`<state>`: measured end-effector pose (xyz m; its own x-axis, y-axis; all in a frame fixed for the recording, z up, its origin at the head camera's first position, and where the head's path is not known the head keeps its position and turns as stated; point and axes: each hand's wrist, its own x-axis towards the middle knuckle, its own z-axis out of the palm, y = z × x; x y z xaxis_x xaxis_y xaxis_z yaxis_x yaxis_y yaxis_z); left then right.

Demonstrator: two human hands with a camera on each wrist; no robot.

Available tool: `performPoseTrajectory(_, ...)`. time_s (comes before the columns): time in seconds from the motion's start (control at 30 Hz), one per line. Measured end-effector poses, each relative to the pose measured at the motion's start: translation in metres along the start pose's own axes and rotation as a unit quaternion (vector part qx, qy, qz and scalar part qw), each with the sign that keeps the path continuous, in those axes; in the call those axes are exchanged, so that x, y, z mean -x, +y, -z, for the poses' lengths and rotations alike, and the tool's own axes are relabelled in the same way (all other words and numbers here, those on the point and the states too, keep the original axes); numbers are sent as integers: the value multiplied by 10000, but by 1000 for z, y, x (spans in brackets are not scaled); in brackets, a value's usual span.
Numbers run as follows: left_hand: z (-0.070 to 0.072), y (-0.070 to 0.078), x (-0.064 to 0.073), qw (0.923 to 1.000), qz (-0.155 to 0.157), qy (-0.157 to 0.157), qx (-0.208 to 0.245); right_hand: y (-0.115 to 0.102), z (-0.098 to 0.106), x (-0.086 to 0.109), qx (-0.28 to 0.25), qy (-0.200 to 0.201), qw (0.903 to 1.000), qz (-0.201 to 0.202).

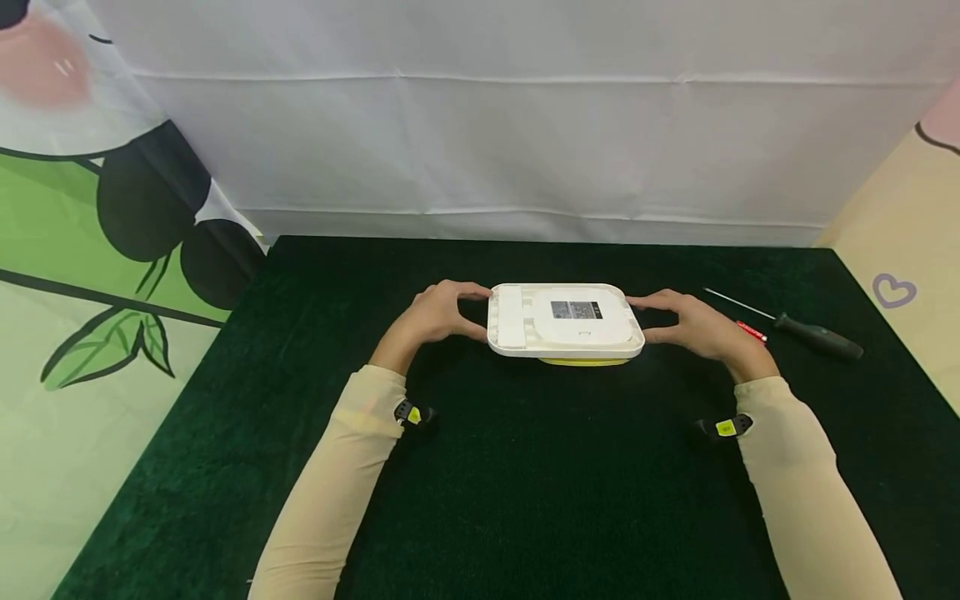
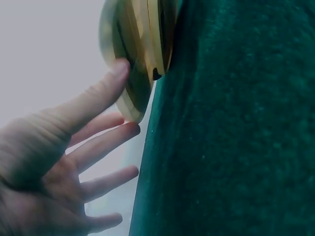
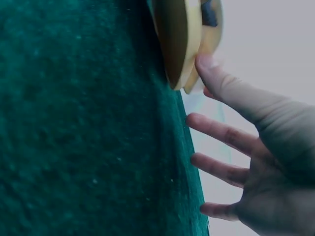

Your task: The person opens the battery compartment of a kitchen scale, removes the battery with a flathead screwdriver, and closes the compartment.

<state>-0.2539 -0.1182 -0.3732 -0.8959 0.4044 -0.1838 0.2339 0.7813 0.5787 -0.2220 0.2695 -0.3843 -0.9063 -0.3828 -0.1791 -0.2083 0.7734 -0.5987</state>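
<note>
A white plastic casing, a rounded rectangle, is held over the dark green table by both hands. Its upper face carries a grey printed label and a raised strip along the left side. Under its front edge a curved yellow rim peeks out. The left hand grips the left end between thumb and forefinger; in the left wrist view its other fingers are spread, with the middle fingertip close to the casing's lower edge. At the right end the right hand pinches the casing, its remaining fingers stretched out.
A screwdriver with a dark handle lies on the table at the right. Beside its shaft is a small red stick-shaped thing, close to the right wrist. White cloth hangs behind the table; printed cloth hangs at both sides.
</note>
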Motion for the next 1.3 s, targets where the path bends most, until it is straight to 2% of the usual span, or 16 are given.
performPoseTrajectory(0.33,4,-9,-3,9949,-136,-105,993,3,9,5,-439,-140,9985,298)
performPoseTrajectory(0.77,6,-14,0,9814,-615,-267,1801,5,14,9,-1054,-108,9943,149)
performPoseTrajectory(1.07,4,-17,-2,9816,-459,-101,1849,3,15,10,-1509,-26,9885,-9)
performPoseTrajectory(1.3,2,-20,-3,9721,-473,167,2292,4,10,7,-1758,211,9840,-173)
